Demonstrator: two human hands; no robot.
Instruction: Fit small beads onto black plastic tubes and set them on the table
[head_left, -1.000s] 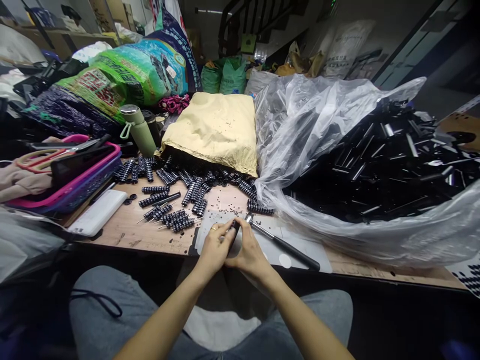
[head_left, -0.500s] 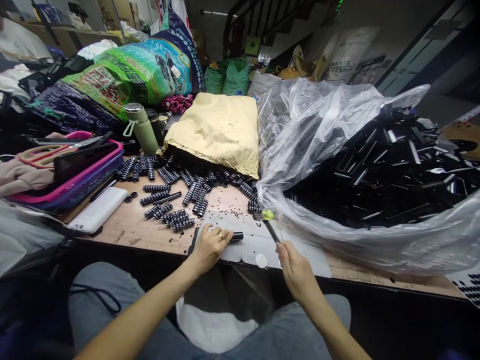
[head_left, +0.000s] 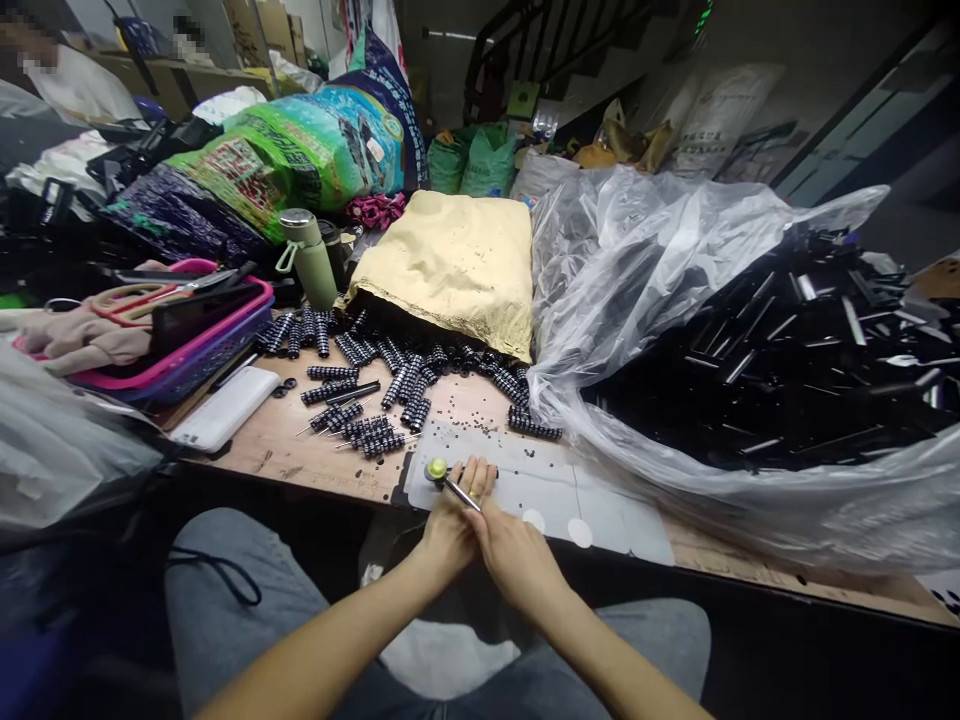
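My right hand (head_left: 516,556) is closed round the thin handle of a small hammer (head_left: 460,492). The hammer's head, with a yellow-green face, sits at the left, over or just beside my left hand. My left hand (head_left: 454,520), with a ring on one finger, holds a black tube (head_left: 493,473) down on a light grey mat (head_left: 615,515). Only the tube's right end shows; fingers and hammer hide the rest. My hands overlap near the mat's front edge. Several black studded rollers (head_left: 373,436) lie to the left, some with thin metal pins sticking out.
A large clear plastic bag (head_left: 600,310) of black tubes fills the right side. Behind stands a cream sack (head_left: 450,260). At left are a green flask (head_left: 313,265), a pink basket (head_left: 259,300) with scissors (head_left: 142,300), and a white flat box (head_left: 225,408). Tiny black bits dot the table.
My right hand has swung the hammer left and down, from beside my left hand to over it. Now the two hands meet. The view has also shifted slightly.
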